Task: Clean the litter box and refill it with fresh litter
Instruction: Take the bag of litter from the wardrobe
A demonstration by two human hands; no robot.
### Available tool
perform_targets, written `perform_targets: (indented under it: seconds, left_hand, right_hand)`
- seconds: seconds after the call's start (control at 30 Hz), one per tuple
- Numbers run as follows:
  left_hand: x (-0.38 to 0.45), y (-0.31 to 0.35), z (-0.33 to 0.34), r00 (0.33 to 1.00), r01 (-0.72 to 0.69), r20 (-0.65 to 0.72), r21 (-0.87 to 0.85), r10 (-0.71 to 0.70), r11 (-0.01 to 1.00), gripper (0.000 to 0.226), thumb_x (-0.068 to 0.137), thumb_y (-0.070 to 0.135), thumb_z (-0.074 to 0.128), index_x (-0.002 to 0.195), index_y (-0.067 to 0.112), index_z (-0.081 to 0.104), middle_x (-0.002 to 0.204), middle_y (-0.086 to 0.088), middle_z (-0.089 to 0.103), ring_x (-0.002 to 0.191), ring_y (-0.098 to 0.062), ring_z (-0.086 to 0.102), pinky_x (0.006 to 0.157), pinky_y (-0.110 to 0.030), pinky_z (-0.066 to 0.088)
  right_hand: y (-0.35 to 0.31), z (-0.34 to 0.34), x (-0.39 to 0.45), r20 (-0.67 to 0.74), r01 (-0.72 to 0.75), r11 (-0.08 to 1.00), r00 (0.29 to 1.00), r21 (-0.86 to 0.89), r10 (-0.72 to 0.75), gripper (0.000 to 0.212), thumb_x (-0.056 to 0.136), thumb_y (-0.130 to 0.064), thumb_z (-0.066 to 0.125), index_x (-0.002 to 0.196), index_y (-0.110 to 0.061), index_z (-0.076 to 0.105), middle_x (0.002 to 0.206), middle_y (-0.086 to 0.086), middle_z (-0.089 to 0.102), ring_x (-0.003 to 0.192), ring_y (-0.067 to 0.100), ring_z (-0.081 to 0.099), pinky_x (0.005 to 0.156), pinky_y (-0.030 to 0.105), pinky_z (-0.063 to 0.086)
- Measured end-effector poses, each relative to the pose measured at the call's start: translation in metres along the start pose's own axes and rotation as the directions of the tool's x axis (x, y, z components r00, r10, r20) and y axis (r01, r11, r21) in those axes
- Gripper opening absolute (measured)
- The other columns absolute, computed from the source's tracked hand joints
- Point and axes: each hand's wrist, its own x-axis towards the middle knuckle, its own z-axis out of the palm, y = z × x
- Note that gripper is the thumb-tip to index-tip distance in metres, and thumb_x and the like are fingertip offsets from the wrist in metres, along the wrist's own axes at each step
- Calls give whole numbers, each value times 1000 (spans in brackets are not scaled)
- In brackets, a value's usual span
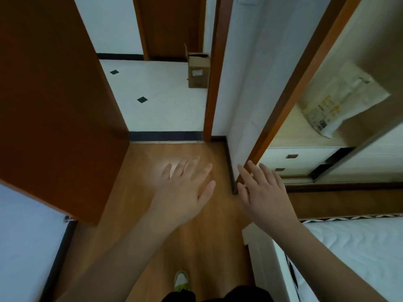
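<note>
Nowhere on the wooden floor (139,214), nor anywhere else in the head view, does a litter box show, so I cannot tell where it is. Out in front, both bare hands are stretched forward, palms down, above the boards and holding nothing. On the left hand (185,188) the fingers are straight and spread apart, their tips blurred. On the right hand (263,192) the fingers are likewise straight and a little fanned, reaching toward the bottom end of a brown wardrobe door frame (290,101) and the dark skirting (230,162) at the wall corner; whether they touch it I cannot tell.

Beyond the frame, the open wardrobe holds a pale printed bag (340,99) lying on a light shelf above two white drawers (301,162). At lower right lies a white mattress (362,258). Below the arms, one white and green shoe (181,280) stands on the boards.

To the left, a brown door (54,101) stands open. Through the doorway past a dark threshold (165,136) lies a white tiled floor (161,99) with small black diamonds, and an open cardboard box (198,70) stands on it against the door frame.
</note>
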Motion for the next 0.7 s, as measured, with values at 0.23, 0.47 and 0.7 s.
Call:
perform_targets:
  seconds: [0.23,0.47,0.7]
  left_hand:
    - [62,10,-20,987,-157,32,-6,157,988,79,81,68,-23,153,43,0,164,8,-2,151,-22,-5,121,-51,6]
    - [149,67,-21,936,-353,37,134,351,926,72,89,70,-4,153,39,4,164,3,7,151,-28,0,121,-53,1]
    - [245,143,-24,863,-506,65,132,502,852,67,94,69,4,154,39,5,164,5,10,151,-24,3,121,-51,8]
  right_hand:
    - [15,-10,24,-13,-155,988,988,-14,155,66,92,-55,-3,151,-33,18,158,0,24,147,22,17,119,43,9]
    - [77,-16,47,-55,-379,924,925,-51,376,61,96,-50,15,145,-24,40,149,8,42,139,28,37,113,47,25]
    - [162,-5,88,-52,-464,885,885,-26,463,62,95,-51,12,147,-26,36,151,8,40,141,28,34,115,47,24]
